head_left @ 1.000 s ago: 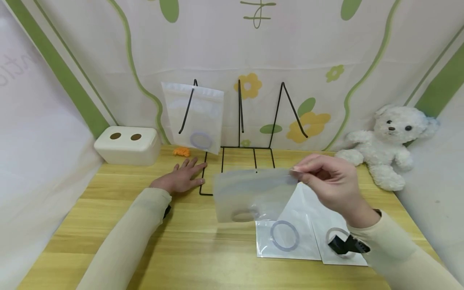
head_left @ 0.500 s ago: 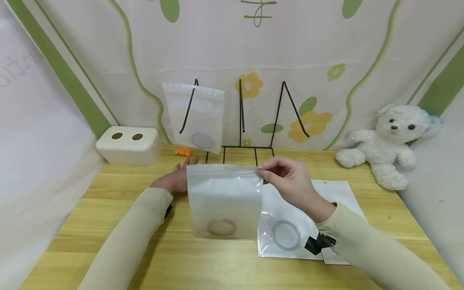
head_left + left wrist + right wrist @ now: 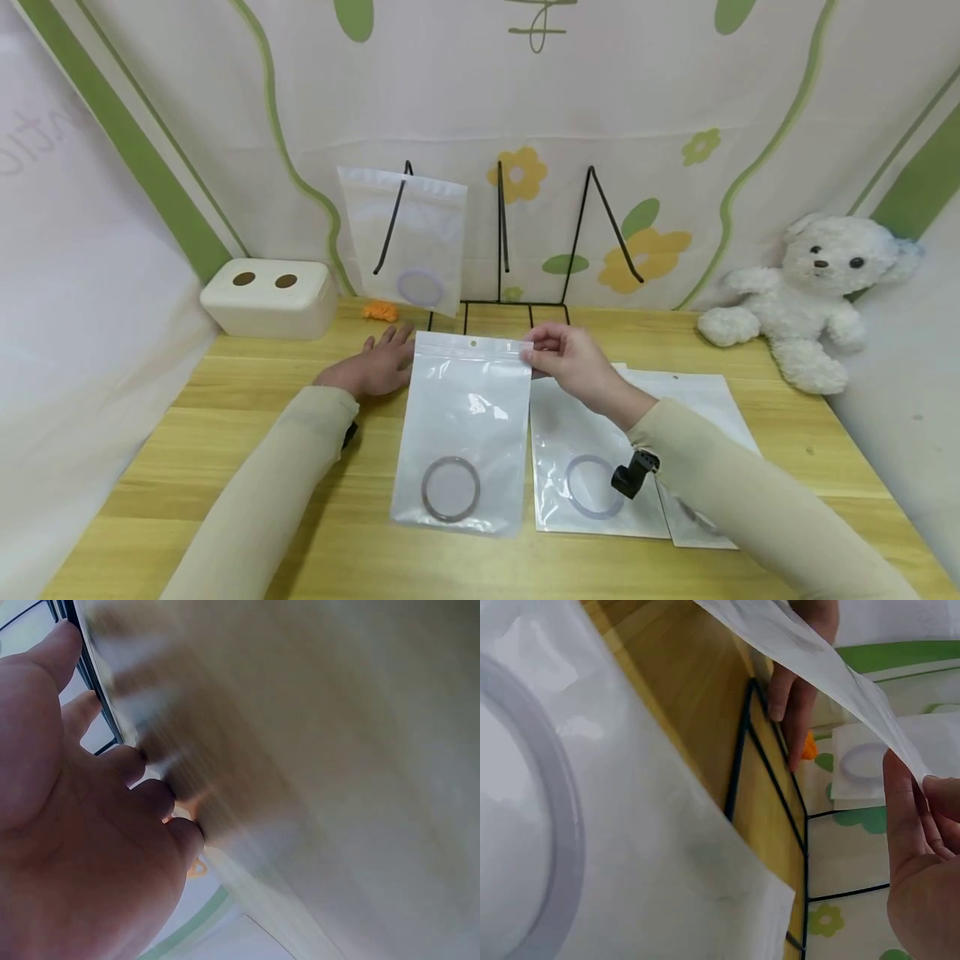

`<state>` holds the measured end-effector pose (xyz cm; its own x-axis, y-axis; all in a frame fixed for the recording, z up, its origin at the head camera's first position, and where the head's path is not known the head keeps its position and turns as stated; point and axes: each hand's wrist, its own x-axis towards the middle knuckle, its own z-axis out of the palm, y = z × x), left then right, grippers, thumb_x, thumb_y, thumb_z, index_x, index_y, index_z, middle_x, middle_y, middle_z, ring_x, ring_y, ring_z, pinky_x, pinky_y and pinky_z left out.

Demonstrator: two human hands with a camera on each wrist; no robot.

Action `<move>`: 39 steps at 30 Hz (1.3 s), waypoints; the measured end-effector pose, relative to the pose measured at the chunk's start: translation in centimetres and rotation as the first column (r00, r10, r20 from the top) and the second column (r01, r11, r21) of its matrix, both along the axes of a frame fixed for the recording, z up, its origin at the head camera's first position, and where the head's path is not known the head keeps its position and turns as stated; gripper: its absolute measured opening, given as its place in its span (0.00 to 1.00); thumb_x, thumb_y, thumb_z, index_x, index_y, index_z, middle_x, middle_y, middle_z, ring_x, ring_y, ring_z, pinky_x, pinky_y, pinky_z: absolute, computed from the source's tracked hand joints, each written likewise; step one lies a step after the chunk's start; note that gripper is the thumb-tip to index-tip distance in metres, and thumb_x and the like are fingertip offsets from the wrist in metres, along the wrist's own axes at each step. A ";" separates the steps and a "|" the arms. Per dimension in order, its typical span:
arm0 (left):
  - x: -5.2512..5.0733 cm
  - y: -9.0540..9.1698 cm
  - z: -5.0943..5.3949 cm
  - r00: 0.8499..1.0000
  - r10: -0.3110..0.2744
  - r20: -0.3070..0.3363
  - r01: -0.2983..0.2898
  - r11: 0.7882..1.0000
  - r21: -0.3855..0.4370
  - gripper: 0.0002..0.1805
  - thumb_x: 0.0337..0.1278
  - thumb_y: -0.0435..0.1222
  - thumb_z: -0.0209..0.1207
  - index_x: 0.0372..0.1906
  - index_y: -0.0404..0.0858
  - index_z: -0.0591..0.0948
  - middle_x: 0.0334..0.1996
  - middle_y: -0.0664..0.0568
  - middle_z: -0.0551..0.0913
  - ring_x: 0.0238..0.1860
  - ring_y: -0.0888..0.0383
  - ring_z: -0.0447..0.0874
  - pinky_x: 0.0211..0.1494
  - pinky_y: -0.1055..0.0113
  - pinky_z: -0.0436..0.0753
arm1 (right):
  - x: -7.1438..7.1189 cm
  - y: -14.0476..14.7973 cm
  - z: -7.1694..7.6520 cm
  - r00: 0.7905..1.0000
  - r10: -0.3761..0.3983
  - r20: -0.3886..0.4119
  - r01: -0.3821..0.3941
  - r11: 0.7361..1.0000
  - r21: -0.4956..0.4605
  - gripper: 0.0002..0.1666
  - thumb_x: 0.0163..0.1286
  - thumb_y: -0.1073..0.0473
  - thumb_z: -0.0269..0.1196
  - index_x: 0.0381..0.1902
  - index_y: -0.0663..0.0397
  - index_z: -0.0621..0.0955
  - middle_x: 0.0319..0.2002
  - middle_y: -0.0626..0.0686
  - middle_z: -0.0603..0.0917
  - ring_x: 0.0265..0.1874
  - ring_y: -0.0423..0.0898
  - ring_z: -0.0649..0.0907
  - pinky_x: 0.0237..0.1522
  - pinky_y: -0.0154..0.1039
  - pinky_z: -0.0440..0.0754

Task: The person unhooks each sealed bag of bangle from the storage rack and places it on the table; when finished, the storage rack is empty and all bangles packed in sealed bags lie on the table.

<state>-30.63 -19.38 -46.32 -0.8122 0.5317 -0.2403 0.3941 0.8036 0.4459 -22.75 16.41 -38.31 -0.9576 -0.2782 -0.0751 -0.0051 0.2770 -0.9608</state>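
My right hand [image 3: 581,367] pinches the upper right corner of a white zip bag [image 3: 472,417] with a clear front. A brown bangle [image 3: 451,489] shows low inside it. The bag hangs over the table, tilted toward me, its printed face up. In the right wrist view, the thumb and fingers [image 3: 905,814] grip the bag's edge. My left hand [image 3: 375,365] lies flat on the table with fingers spread, beside the black wire rack [image 3: 500,225]; its fingertips are partly behind the bag. In the left wrist view, the fingers [image 3: 154,796] rest on the wood near the rack's wire.
Another bag [image 3: 405,242] with a lilac bangle hangs on the rack's left hook. Two bags lie at right, one with a lilac ring [image 3: 594,487]. A white box [image 3: 270,300], an orange item [image 3: 380,312] and a white teddy bear [image 3: 810,292] stand along the back.
My right hand has moved left and turned the bag from nearly edge-on to facing up toward me, lowering its bottom edge. The left hand has stayed in place.
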 end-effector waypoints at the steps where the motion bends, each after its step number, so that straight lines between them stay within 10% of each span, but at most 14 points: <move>1: 0.3 0.1 0.3 1.000 0.001 0.003 -0.001 1.000 0.007 0.42 0.82 0.63 0.47 0.89 0.50 0.55 0.89 0.34 0.37 0.87 0.26 0.31 0.83 0.22 0.34 | -0.3 0.0 -0.4 1.000 0.015 0.015 -0.015 1.000 0.021 0.15 0.78 0.68 0.66 0.58 0.69 0.81 0.43 0.56 0.89 0.38 0.43 0.90 0.52 0.50 0.93; 7: 2.4 1.1 3.5 1.000 0.001 0.031 -0.001 1.000 -0.006 0.39 0.86 0.56 0.48 0.89 0.47 0.54 0.88 0.31 0.38 0.87 0.26 0.31 0.84 0.23 0.35 | -1.8 0.2 -1.9 0.994 0.108 -0.013 -0.102 0.970 0.221 0.15 0.78 0.64 0.67 0.60 0.62 0.85 0.49 0.60 0.89 0.44 0.47 0.88 0.52 0.48 0.91; 21: 2.5 1.4 3.8 1.000 0.007 0.029 -0.006 1.000 -0.025 0.38 0.87 0.53 0.49 0.89 0.45 0.54 0.88 0.32 0.39 0.87 0.27 0.32 0.84 0.24 0.36 | -5.7 -1.2 -2.0 0.945 0.314 -0.093 -0.219 0.817 0.533 0.16 0.81 0.59 0.65 0.58 0.62 0.88 0.53 0.57 0.92 0.53 0.50 0.88 0.59 0.47 0.87; 39: 2.3 1.3 3.3 0.999 0.016 0.043 -0.014 0.999 -0.029 0.38 0.88 0.53 0.47 0.90 0.47 0.51 0.89 0.34 0.36 0.88 0.29 0.28 0.85 0.25 0.33 | -8.2 -0.1 -3.5 0.936 0.351 -0.035 -0.255 0.742 0.620 0.07 0.81 0.60 0.65 0.48 0.53 0.90 0.46 0.51 0.92 0.46 0.45 0.85 0.54 0.43 0.85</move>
<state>-28.36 -18.06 -42.99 -0.8085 0.5120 -0.2903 0.3626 0.8218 0.4395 -30.94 16.31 -41.85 -0.8432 -0.4997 -0.1981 -0.3097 0.7529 -0.5808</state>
